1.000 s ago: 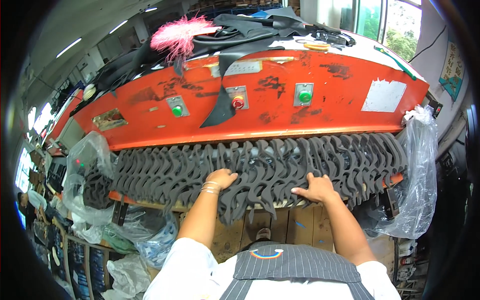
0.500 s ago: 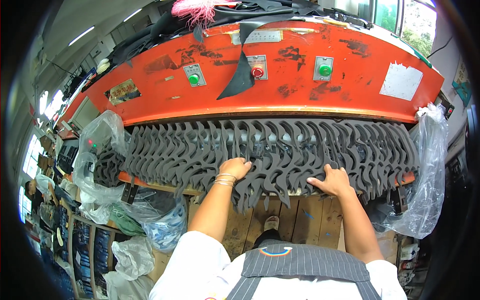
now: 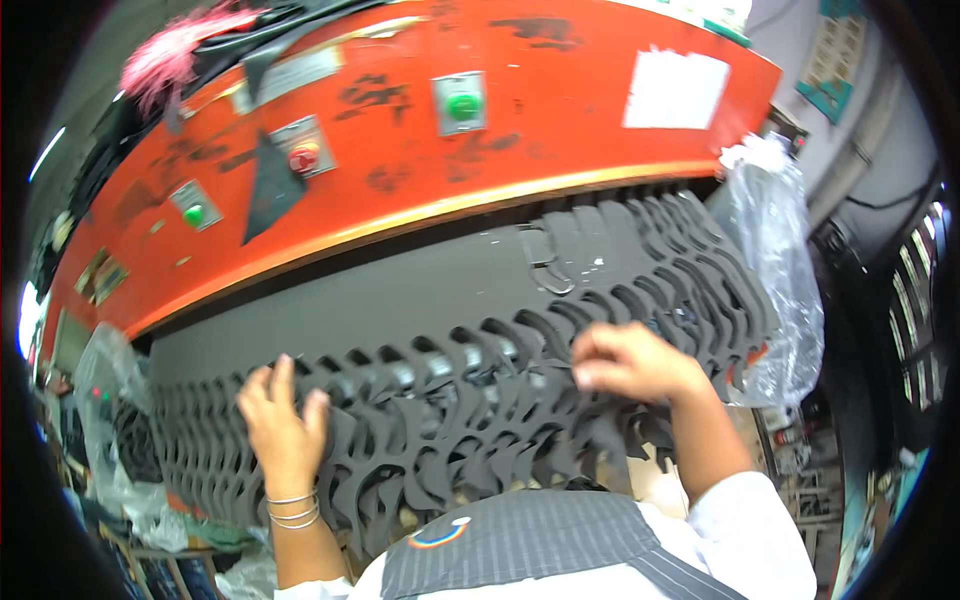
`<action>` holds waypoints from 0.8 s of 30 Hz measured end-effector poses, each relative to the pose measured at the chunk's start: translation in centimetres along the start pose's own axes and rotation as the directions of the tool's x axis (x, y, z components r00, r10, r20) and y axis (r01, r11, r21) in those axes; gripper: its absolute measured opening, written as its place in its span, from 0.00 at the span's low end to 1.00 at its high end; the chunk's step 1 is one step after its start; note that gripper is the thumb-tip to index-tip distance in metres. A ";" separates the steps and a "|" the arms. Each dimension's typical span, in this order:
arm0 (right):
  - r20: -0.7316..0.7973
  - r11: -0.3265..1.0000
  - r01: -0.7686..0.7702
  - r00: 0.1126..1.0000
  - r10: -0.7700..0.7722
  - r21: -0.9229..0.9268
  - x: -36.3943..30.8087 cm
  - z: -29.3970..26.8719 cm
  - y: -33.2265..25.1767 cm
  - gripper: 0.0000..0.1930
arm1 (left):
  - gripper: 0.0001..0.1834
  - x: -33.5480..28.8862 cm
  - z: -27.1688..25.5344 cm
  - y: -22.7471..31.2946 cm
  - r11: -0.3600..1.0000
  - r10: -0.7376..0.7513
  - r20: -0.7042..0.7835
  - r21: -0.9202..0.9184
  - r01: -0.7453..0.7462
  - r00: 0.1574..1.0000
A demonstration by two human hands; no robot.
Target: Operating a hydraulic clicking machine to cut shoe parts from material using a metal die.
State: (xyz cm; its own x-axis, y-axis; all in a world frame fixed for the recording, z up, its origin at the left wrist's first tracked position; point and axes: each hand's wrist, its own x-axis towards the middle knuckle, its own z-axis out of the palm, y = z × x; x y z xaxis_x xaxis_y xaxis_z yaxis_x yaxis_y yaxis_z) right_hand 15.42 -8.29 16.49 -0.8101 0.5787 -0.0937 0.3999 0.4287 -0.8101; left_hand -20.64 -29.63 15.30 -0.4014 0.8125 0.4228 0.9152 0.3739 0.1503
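Observation:
A wide dark grey foam sheet (image 3: 400, 290) lies across the machine bed in front of me. Its far part is smooth; rows of curved cut-outs run through the nearer part, and ragged strips droop over the front edge by my apron. Over the cut rows at the left is my left hand (image 3: 283, 425), fingers spread and nothing held. My right hand (image 3: 640, 365) is above the cut foam at the right, thumb and fingers apart, slightly blurred. A curved metal-edged cutting die (image 3: 545, 260) rests on the sheet, beyond my right hand.
An orange machine beam (image 3: 380, 130) spans the far side, bearing a red button (image 3: 303, 156) and green buttons, one at the right (image 3: 463, 106). Clear plastic bags hang at the right (image 3: 775, 270) and left (image 3: 110, 375). Pink threads (image 3: 175, 50) lie on top.
My view has turned and tilted. The foam has come toward me, baring its smooth far part and the die. Both hands have lifted from the front edge and spread apart.

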 end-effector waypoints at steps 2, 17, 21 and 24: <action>-0.298 0.921 0.097 0.929 -0.220 -0.377 3.2 -1.0 5.0 0.13 | 0.18 3.9 5.9 6.0 0.976 0.115 -0.286 -0.145 -0.161 0.951; 0.063 0.568 -0.158 0.935 0.350 -0.808 18.4 -6.0 12.2 0.18 | 0.06 11.3 24.2 25.8 0.559 0.598 -0.119 -0.646 -0.520 0.792; 0.025 0.824 -0.243 0.955 0.297 -0.512 18.7 -5.7 14.4 0.13 | 0.18 10.8 24.9 25.1 0.487 0.374 -0.171 -0.801 -0.350 0.911; -0.161 0.917 0.101 0.971 -0.175 -0.387 15.3 -5.9 20.3 0.10 | 0.19 8.1 27.8 25.1 0.634 0.484 -0.306 -0.523 -0.570 0.820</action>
State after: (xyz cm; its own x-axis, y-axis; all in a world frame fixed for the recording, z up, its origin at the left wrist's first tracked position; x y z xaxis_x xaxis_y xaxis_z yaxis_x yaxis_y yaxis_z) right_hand 13.68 13.34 1.99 -0.7878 0.5989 0.1438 0.4507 0.7196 -0.5282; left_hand -1.86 -1.23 -2.40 0.1251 0.7103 0.6927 0.8279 -0.4595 0.3217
